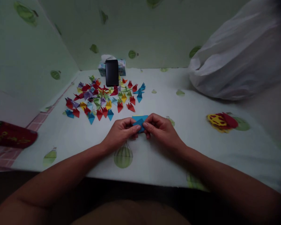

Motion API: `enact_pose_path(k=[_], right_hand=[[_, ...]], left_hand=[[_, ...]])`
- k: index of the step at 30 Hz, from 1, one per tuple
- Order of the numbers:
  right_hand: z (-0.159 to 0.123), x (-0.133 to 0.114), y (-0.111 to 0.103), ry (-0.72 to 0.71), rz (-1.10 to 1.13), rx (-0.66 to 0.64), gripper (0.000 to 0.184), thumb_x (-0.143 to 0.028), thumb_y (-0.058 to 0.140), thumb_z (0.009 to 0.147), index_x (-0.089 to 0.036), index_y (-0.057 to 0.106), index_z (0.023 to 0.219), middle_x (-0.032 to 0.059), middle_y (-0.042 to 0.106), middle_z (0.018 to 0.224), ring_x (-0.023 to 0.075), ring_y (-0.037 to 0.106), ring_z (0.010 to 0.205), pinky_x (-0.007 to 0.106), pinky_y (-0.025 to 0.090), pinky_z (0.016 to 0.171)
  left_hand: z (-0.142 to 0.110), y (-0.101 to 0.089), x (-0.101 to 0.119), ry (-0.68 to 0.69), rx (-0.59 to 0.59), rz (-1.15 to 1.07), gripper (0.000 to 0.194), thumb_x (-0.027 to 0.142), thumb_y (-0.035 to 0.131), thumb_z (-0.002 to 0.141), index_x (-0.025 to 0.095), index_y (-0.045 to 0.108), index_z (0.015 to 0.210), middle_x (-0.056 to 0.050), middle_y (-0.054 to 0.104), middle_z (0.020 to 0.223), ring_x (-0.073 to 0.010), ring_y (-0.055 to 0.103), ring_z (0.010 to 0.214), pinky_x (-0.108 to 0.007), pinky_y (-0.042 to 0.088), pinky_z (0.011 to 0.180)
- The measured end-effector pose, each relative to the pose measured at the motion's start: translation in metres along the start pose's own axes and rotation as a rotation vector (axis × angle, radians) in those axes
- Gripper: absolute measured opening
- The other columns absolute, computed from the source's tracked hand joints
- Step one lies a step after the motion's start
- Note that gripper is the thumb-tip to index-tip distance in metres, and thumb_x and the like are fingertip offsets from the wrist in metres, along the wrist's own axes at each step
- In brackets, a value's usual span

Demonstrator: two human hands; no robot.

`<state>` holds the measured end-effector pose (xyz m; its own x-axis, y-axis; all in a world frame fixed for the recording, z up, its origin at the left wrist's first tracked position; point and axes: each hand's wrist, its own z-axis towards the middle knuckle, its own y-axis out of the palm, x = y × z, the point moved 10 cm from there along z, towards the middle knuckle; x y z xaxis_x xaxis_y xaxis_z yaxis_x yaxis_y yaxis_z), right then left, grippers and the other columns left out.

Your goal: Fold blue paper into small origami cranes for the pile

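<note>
Between my two hands is a small piece of blue paper [140, 120], partly folded over, held just above the near middle of the table. My left hand [121, 131] pinches its left side, thumb on top. On the other side my right hand [161, 127] is closed on the paper with thumb and forefinger. A thin yellow edge shows along the top of the blue paper; whether it lies under it I cannot tell. Beyond my hands, many folded paper cranes [104, 111] in red, blue, yellow, green and purple are spread over the table.
A black phone [112, 73] leans against a tissue box [123, 67] at the back. A large white plastic bag [234, 62] bulges at the back right. Red and yellow cut-out pieces [221, 121] lie at the right. A red can-like container [14, 135] lies at the left edge.
</note>
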<state>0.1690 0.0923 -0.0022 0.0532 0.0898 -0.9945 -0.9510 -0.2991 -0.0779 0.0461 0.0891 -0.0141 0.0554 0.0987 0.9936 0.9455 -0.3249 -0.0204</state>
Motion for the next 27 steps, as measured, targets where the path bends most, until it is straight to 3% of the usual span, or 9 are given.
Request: enact_pose_path(k=[5, 9, 13, 18, 22, 27], right_hand=[[0.001, 0.002, 0.002, 0.022, -0.02, -0.033, 0.024, -0.039, 0.069, 0.084, -0.02, 0.057, 0.074, -0.0039, 0.056, 0.061, 0.0108, 0.052, 0.053, 0.026, 0.04, 0.052], [-0.003, -0.004, -0.004, -0.018, -0.091, 0.036, 0.026, -0.035, 0.067, 0.087, -0.02, 0.054, 0.069, -0.0032, 0.058, 0.058, 0.0111, 0.053, 0.053, 0.026, 0.041, 0.053], [-0.004, -0.008, -0.008, -0.04, -0.064, 0.095, 0.027, -0.037, 0.066, 0.088, -0.02, 0.053, 0.071, -0.0022, 0.062, 0.06, 0.0117, 0.057, 0.054, 0.027, 0.044, 0.055], [0.0, -0.001, 0.003, 0.004, -0.013, -0.027, 0.025, -0.04, 0.069, 0.085, -0.02, 0.057, 0.077, -0.002, 0.064, 0.063, 0.0125, 0.059, 0.053, 0.027, 0.046, 0.054], [0.001, -0.002, -0.002, -0.027, -0.041, 0.018, 0.02, -0.036, 0.067, 0.085, -0.021, 0.056, 0.077, -0.0035, 0.061, 0.06, 0.0115, 0.056, 0.05, 0.027, 0.043, 0.052], [-0.002, -0.003, 0.004, -0.037, -0.027, -0.024, 0.022, -0.036, 0.065, 0.088, -0.02, 0.055, 0.076, -0.0041, 0.061, 0.061, 0.0101, 0.055, 0.05, 0.026, 0.043, 0.054]], left_hand=[[0.001, 0.008, -0.007, -0.038, -0.084, 0.053, 0.023, 0.036, 0.075, 0.079, 0.015, 0.064, 0.075, 0.002, 0.061, 0.057, -0.0088, 0.053, 0.05, -0.02, 0.041, 0.049], [0.0, 0.013, -0.006, -0.04, -0.096, -0.009, 0.025, 0.038, 0.074, 0.08, 0.015, 0.064, 0.076, 0.001, 0.063, 0.062, -0.0093, 0.056, 0.052, -0.021, 0.045, 0.051], [-0.001, 0.012, -0.002, 0.003, -0.061, -0.017, 0.026, 0.037, 0.072, 0.082, 0.016, 0.06, 0.075, 0.001, 0.063, 0.063, -0.0089, 0.055, 0.051, -0.021, 0.044, 0.052], [-0.001, 0.006, 0.003, 0.1, -0.02, 0.079, 0.021, 0.033, 0.067, 0.087, 0.016, 0.059, 0.078, 0.003, 0.058, 0.061, -0.0079, 0.051, 0.051, -0.021, 0.04, 0.052], [-0.002, 0.005, 0.004, 0.106, -0.008, 0.159, 0.027, 0.036, 0.065, 0.089, 0.018, 0.055, 0.072, 0.003, 0.056, 0.057, -0.0087, 0.049, 0.05, -0.022, 0.038, 0.052], [-0.006, 0.001, 0.014, 0.194, 0.076, 0.256, 0.023, 0.032, 0.062, 0.089, 0.019, 0.053, 0.073, 0.006, 0.053, 0.054, -0.0085, 0.045, 0.047, -0.022, 0.036, 0.05]])
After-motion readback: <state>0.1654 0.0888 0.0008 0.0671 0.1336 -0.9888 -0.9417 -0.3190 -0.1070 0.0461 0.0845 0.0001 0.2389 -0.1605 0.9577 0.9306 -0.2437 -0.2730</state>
